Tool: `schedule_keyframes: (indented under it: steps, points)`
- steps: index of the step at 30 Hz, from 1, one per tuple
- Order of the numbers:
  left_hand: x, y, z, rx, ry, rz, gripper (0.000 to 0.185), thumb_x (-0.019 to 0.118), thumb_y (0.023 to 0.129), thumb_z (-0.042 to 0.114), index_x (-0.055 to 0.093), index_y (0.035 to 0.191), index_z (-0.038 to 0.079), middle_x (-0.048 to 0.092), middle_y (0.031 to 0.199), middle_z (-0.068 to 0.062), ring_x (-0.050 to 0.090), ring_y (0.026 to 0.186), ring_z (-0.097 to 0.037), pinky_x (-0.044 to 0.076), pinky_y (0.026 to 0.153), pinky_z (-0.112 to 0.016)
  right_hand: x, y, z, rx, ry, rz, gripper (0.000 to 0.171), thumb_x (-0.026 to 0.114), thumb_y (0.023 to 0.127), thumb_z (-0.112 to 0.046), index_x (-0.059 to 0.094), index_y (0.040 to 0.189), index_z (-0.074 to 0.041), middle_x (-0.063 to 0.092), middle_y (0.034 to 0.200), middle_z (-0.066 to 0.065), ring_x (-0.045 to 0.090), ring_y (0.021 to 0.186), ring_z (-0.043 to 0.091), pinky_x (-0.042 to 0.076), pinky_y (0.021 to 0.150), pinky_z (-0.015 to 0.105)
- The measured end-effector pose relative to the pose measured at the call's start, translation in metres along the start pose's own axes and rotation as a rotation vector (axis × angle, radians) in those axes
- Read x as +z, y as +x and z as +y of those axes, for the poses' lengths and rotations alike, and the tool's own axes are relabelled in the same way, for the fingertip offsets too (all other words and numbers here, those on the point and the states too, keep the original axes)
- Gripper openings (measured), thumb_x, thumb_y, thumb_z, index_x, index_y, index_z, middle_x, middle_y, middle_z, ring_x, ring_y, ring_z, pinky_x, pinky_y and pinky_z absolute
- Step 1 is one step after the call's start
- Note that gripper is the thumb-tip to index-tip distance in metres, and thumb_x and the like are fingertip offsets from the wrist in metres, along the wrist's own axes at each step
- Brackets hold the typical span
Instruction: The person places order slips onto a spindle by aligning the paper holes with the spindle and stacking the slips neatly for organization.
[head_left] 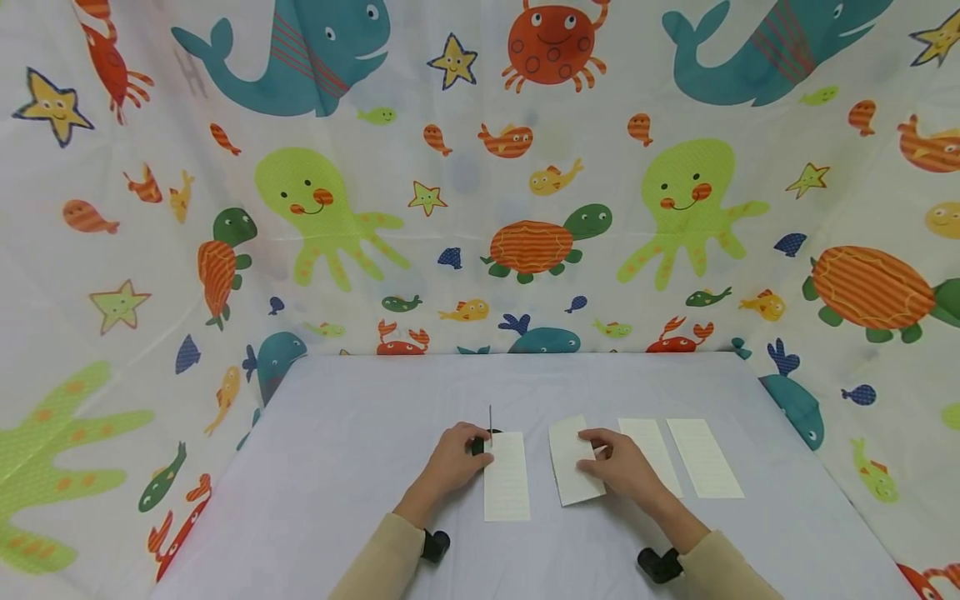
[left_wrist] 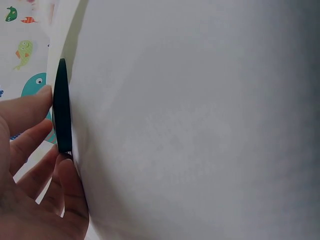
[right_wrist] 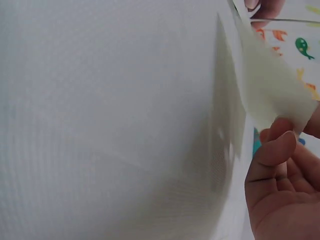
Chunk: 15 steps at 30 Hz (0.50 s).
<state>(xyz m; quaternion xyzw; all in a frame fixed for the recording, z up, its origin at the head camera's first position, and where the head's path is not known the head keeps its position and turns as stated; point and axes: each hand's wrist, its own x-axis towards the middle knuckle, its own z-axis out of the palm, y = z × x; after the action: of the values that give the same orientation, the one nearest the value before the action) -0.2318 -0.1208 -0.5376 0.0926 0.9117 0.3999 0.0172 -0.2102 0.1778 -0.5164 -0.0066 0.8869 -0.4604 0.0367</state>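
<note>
On the bench (head_left: 337, 467), mid-cutting: left hand (head_left: 450, 460) gripping black scissors (head_left: 480, 440) beside one paper strip (head_left: 506, 477), right hand (head_left: 618, 463) pinching and lifting a second strip (head_left: 572, 467). Next, likely: feeding that strip squarely between the blades.

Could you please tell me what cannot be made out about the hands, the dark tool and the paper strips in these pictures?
- Dark tool: head view, mostly hidden under the left hand; left wrist view shows only a narrow dark edge, so its kind is unclear.
- Print on the paper strips: too small in the head view.
- Grip of the right hand on its strip: right wrist view is blurred and cut off by the edge.
</note>
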Motion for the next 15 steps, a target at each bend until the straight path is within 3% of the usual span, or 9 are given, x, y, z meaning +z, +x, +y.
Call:
schedule_keyframes:
  steps: [15]
  points:
    - [-0.0008,0.004,-0.0027,0.006,0.008,-0.006,0.029,0.078,0.089,0.015,0.071,0.116,0.007,0.06,0.132,-0.017,0.055,0.122,-0.036,0.045,0.105,-0.054,0.0086,0.0021,0.001,0.011,0.053,0.065,0.024,0.074,0.089,-0.008,0.073,0.112,-0.006,0.068,0.113,0.01,0.061,0.09,0.02,0.052,0.068,0.029]
